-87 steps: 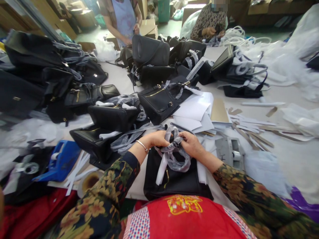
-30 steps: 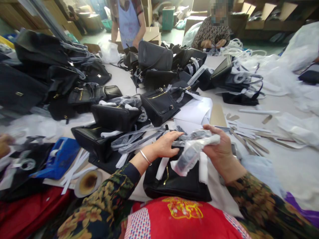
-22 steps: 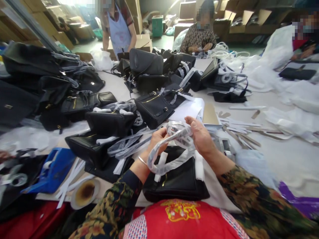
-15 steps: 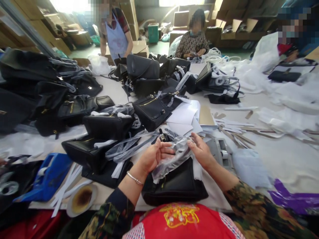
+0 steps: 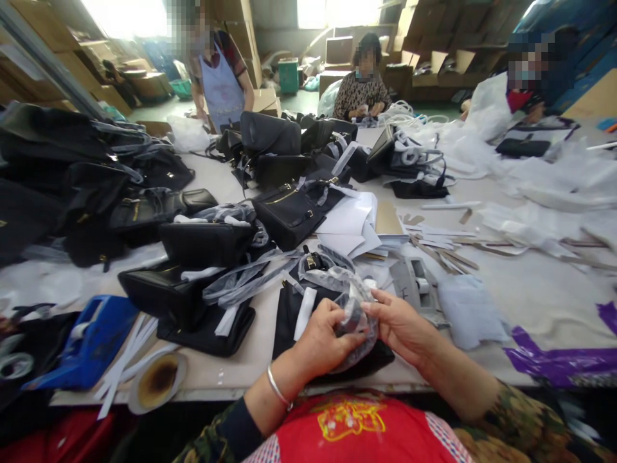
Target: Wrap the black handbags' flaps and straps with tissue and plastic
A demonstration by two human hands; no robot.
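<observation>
A black handbag [image 5: 285, 315] lies at the table's front edge, right before me. Above it a strap wrapped in clear plastic [image 5: 355, 292] is bent round into a loop. My left hand [image 5: 325, 337] grips the loop's near left side, fingers curled over it. On the right side, my right hand [image 5: 405, 325] pinches the same wrapped strap between thumb and fingers. A white paper strip [image 5: 305, 313] rests on the bag, left of the loop. Both hands cover part of the bag.
Several black bags [image 5: 205, 244] are piled left and ahead. A blue tape dispenser [image 5: 91, 341] and a tape roll [image 5: 157, 382] sit front left. To the right are a grey dispenser [image 5: 409, 286], a white folded stack [image 5: 470, 308] and purple plastic [image 5: 549, 357]. Co-workers [image 5: 364, 90] are across the table.
My hands have come closer together and slightly down. The wrapped strap, stretched loosely between them before, is now gathered into a loop. More of the bag's left side shows.
</observation>
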